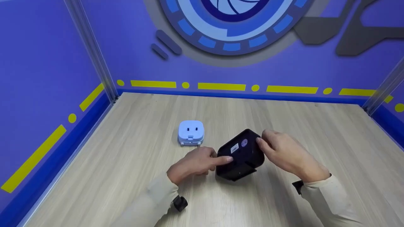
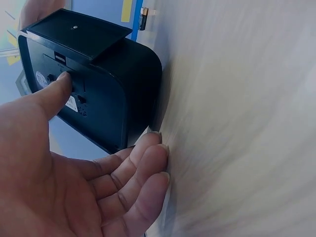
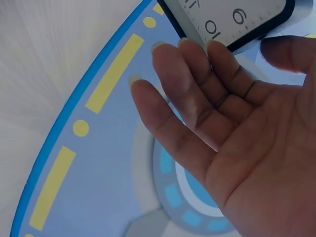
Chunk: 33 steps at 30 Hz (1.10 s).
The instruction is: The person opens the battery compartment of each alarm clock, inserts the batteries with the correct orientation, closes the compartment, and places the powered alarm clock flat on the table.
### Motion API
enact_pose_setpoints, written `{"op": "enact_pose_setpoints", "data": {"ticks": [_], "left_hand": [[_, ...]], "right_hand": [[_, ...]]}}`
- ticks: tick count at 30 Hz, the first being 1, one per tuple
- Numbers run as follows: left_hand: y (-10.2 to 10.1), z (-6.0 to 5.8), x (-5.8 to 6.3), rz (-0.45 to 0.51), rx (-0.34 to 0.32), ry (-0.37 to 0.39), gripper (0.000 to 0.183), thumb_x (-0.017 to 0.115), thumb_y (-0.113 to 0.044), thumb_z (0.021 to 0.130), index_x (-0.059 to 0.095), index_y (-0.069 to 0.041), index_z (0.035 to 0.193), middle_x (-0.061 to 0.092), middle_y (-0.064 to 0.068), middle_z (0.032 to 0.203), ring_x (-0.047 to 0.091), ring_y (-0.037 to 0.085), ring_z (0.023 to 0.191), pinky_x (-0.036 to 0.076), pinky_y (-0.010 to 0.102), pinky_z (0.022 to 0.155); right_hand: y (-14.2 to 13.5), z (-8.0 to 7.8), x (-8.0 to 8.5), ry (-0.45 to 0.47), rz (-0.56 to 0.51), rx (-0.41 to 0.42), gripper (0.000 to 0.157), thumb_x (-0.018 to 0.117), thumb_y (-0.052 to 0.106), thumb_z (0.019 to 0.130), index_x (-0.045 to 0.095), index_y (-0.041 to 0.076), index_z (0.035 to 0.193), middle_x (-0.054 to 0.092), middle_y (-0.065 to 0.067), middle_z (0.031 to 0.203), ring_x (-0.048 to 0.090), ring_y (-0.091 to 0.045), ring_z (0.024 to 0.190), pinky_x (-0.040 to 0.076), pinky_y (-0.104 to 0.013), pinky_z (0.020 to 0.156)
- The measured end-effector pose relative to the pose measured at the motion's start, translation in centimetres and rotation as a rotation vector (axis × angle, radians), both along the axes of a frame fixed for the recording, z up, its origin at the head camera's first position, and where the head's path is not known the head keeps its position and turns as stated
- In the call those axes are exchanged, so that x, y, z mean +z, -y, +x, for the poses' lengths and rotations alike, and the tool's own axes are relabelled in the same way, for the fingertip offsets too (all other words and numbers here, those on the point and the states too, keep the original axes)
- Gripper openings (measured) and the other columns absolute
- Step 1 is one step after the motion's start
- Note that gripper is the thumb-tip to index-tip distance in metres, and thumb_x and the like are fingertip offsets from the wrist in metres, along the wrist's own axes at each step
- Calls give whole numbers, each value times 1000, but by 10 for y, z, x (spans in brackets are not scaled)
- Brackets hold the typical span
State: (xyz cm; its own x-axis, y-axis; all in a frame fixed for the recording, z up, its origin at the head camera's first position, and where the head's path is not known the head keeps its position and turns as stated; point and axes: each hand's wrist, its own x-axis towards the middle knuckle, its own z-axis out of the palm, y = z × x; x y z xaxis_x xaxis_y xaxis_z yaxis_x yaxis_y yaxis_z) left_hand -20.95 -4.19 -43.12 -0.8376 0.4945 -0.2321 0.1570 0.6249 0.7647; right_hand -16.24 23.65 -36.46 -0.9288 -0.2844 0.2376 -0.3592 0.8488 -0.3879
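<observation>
1. Head view, far left: blue side wall [image 1: 47,63], then tabletop [image 1: 132,132]; broad stretch of wood between the table's left edge and the objects.
2. Light-blue box [image 1: 191,134]: rounded square, two dark pegs [image 1: 188,129] showing. Just beyond left hand, narrow gap. More wood behind it, up to back wall [image 1: 221,71].
3. Left hand [image 1: 199,160]: narrow grip on the clock, thumb pressing its back, other fingers curved by its left side. Left wrist view puts the lower fingertips close to the wood.
4. Black clock [image 1: 227,162]: between both hands, well in from the table edges, tilted, back toward head camera; white label [image 1: 234,148], round sticker [image 1: 244,142]. Flap [image 1: 243,174] juts past the lower edge. Can't tell if the rim touches wood. Right wrist view catches part of the numbered dial [image 3: 224,19].
5. Battery [image 2: 143,19]: left wrist view only, beyond the flap.
6. Right hand [image 1: 284,154]: pinches the clock's upper right corner, thumb and fingertips at the rim.
7. Far right: wide wood strip between right hand and the table's right edge.
</observation>
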Motion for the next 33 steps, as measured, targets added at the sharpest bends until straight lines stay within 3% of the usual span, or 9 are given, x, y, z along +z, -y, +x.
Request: {"op": "enact_pose_setpoints", "data": {"ticks": [4,9,14,33], "left_hand": [[0,0,0,0,-3,1,62,67,-73,92,67,-11,95,71,4,83,59,17,59,45,32,55],[0,-1,0,-1,-8,1,62,67,-73,92,67,-11,95,71,3,82,59,16,59,44,32,55],[0,-1,-1,-11,-9,-8,62,68,-73,91,67,-11,93,71,4,81,59,16,58,45,32,55],[0,0,-2,11,-18,1,59,70,-69,92,66,-11,89,69,5,78,54,12,55,41,31,52]], "right_hand": [[0,1,0,7,0,-1,30,56,26,111,53,17,82,41,4,70,46,-15,64,38,-36,61],[2,2,1,31,9,-4,40,49,40,114,51,16,82,42,5,71,47,-15,64,38,-36,61],[4,4,2,47,28,-25,46,51,51,111,50,16,81,42,4,72,47,-16,64,39,-37,61],[3,7,6,122,57,-55,51,49,57,110,52,15,81,44,3,72,48,-17,64,39,-38,62]]}}
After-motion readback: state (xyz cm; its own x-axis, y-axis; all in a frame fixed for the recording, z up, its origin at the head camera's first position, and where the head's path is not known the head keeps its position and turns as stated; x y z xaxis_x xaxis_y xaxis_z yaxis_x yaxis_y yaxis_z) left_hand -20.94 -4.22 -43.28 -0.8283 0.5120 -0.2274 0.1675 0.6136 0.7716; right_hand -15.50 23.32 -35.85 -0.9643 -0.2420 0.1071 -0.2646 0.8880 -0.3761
